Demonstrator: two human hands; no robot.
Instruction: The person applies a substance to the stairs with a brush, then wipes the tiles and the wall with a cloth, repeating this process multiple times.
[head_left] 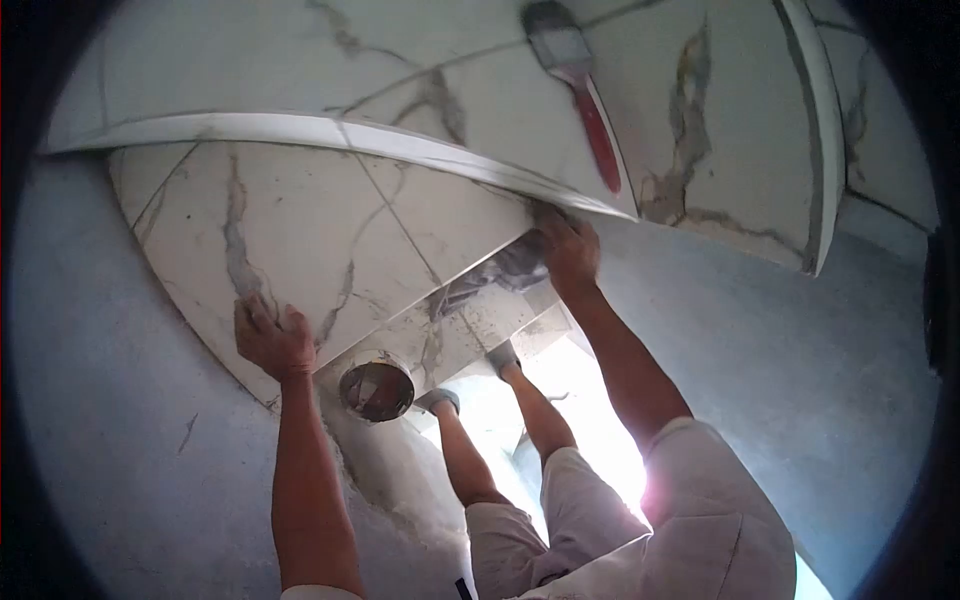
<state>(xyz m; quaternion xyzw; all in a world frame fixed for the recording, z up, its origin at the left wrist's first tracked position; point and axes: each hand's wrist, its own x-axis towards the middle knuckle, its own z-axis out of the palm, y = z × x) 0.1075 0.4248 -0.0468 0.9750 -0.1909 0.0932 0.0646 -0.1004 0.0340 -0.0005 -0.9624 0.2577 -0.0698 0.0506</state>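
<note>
A marble-look stair tile [300,240], off-white with grey-brown veins, lies as a tread below the white-edged upper step. My left hand [275,338] rests on its top face near the lower left end, fingers bent and a little apart, with nothing visible in them. At the tile's right corner, close under the upper step's edge, my right hand [572,250] is closed on the tile edge. Its fingertips are partly hidden in shadow there. Just below the tile's front edge stands a round, open container [377,390] with a dark inside.
A flat brush [590,110] with a red handle lies on the upper step [440,60]. Below the tile is a lower tiled step [475,325], with dark smudged material on it. My feet stand near its edge. Grey wall [130,400] borders the stairs at left.
</note>
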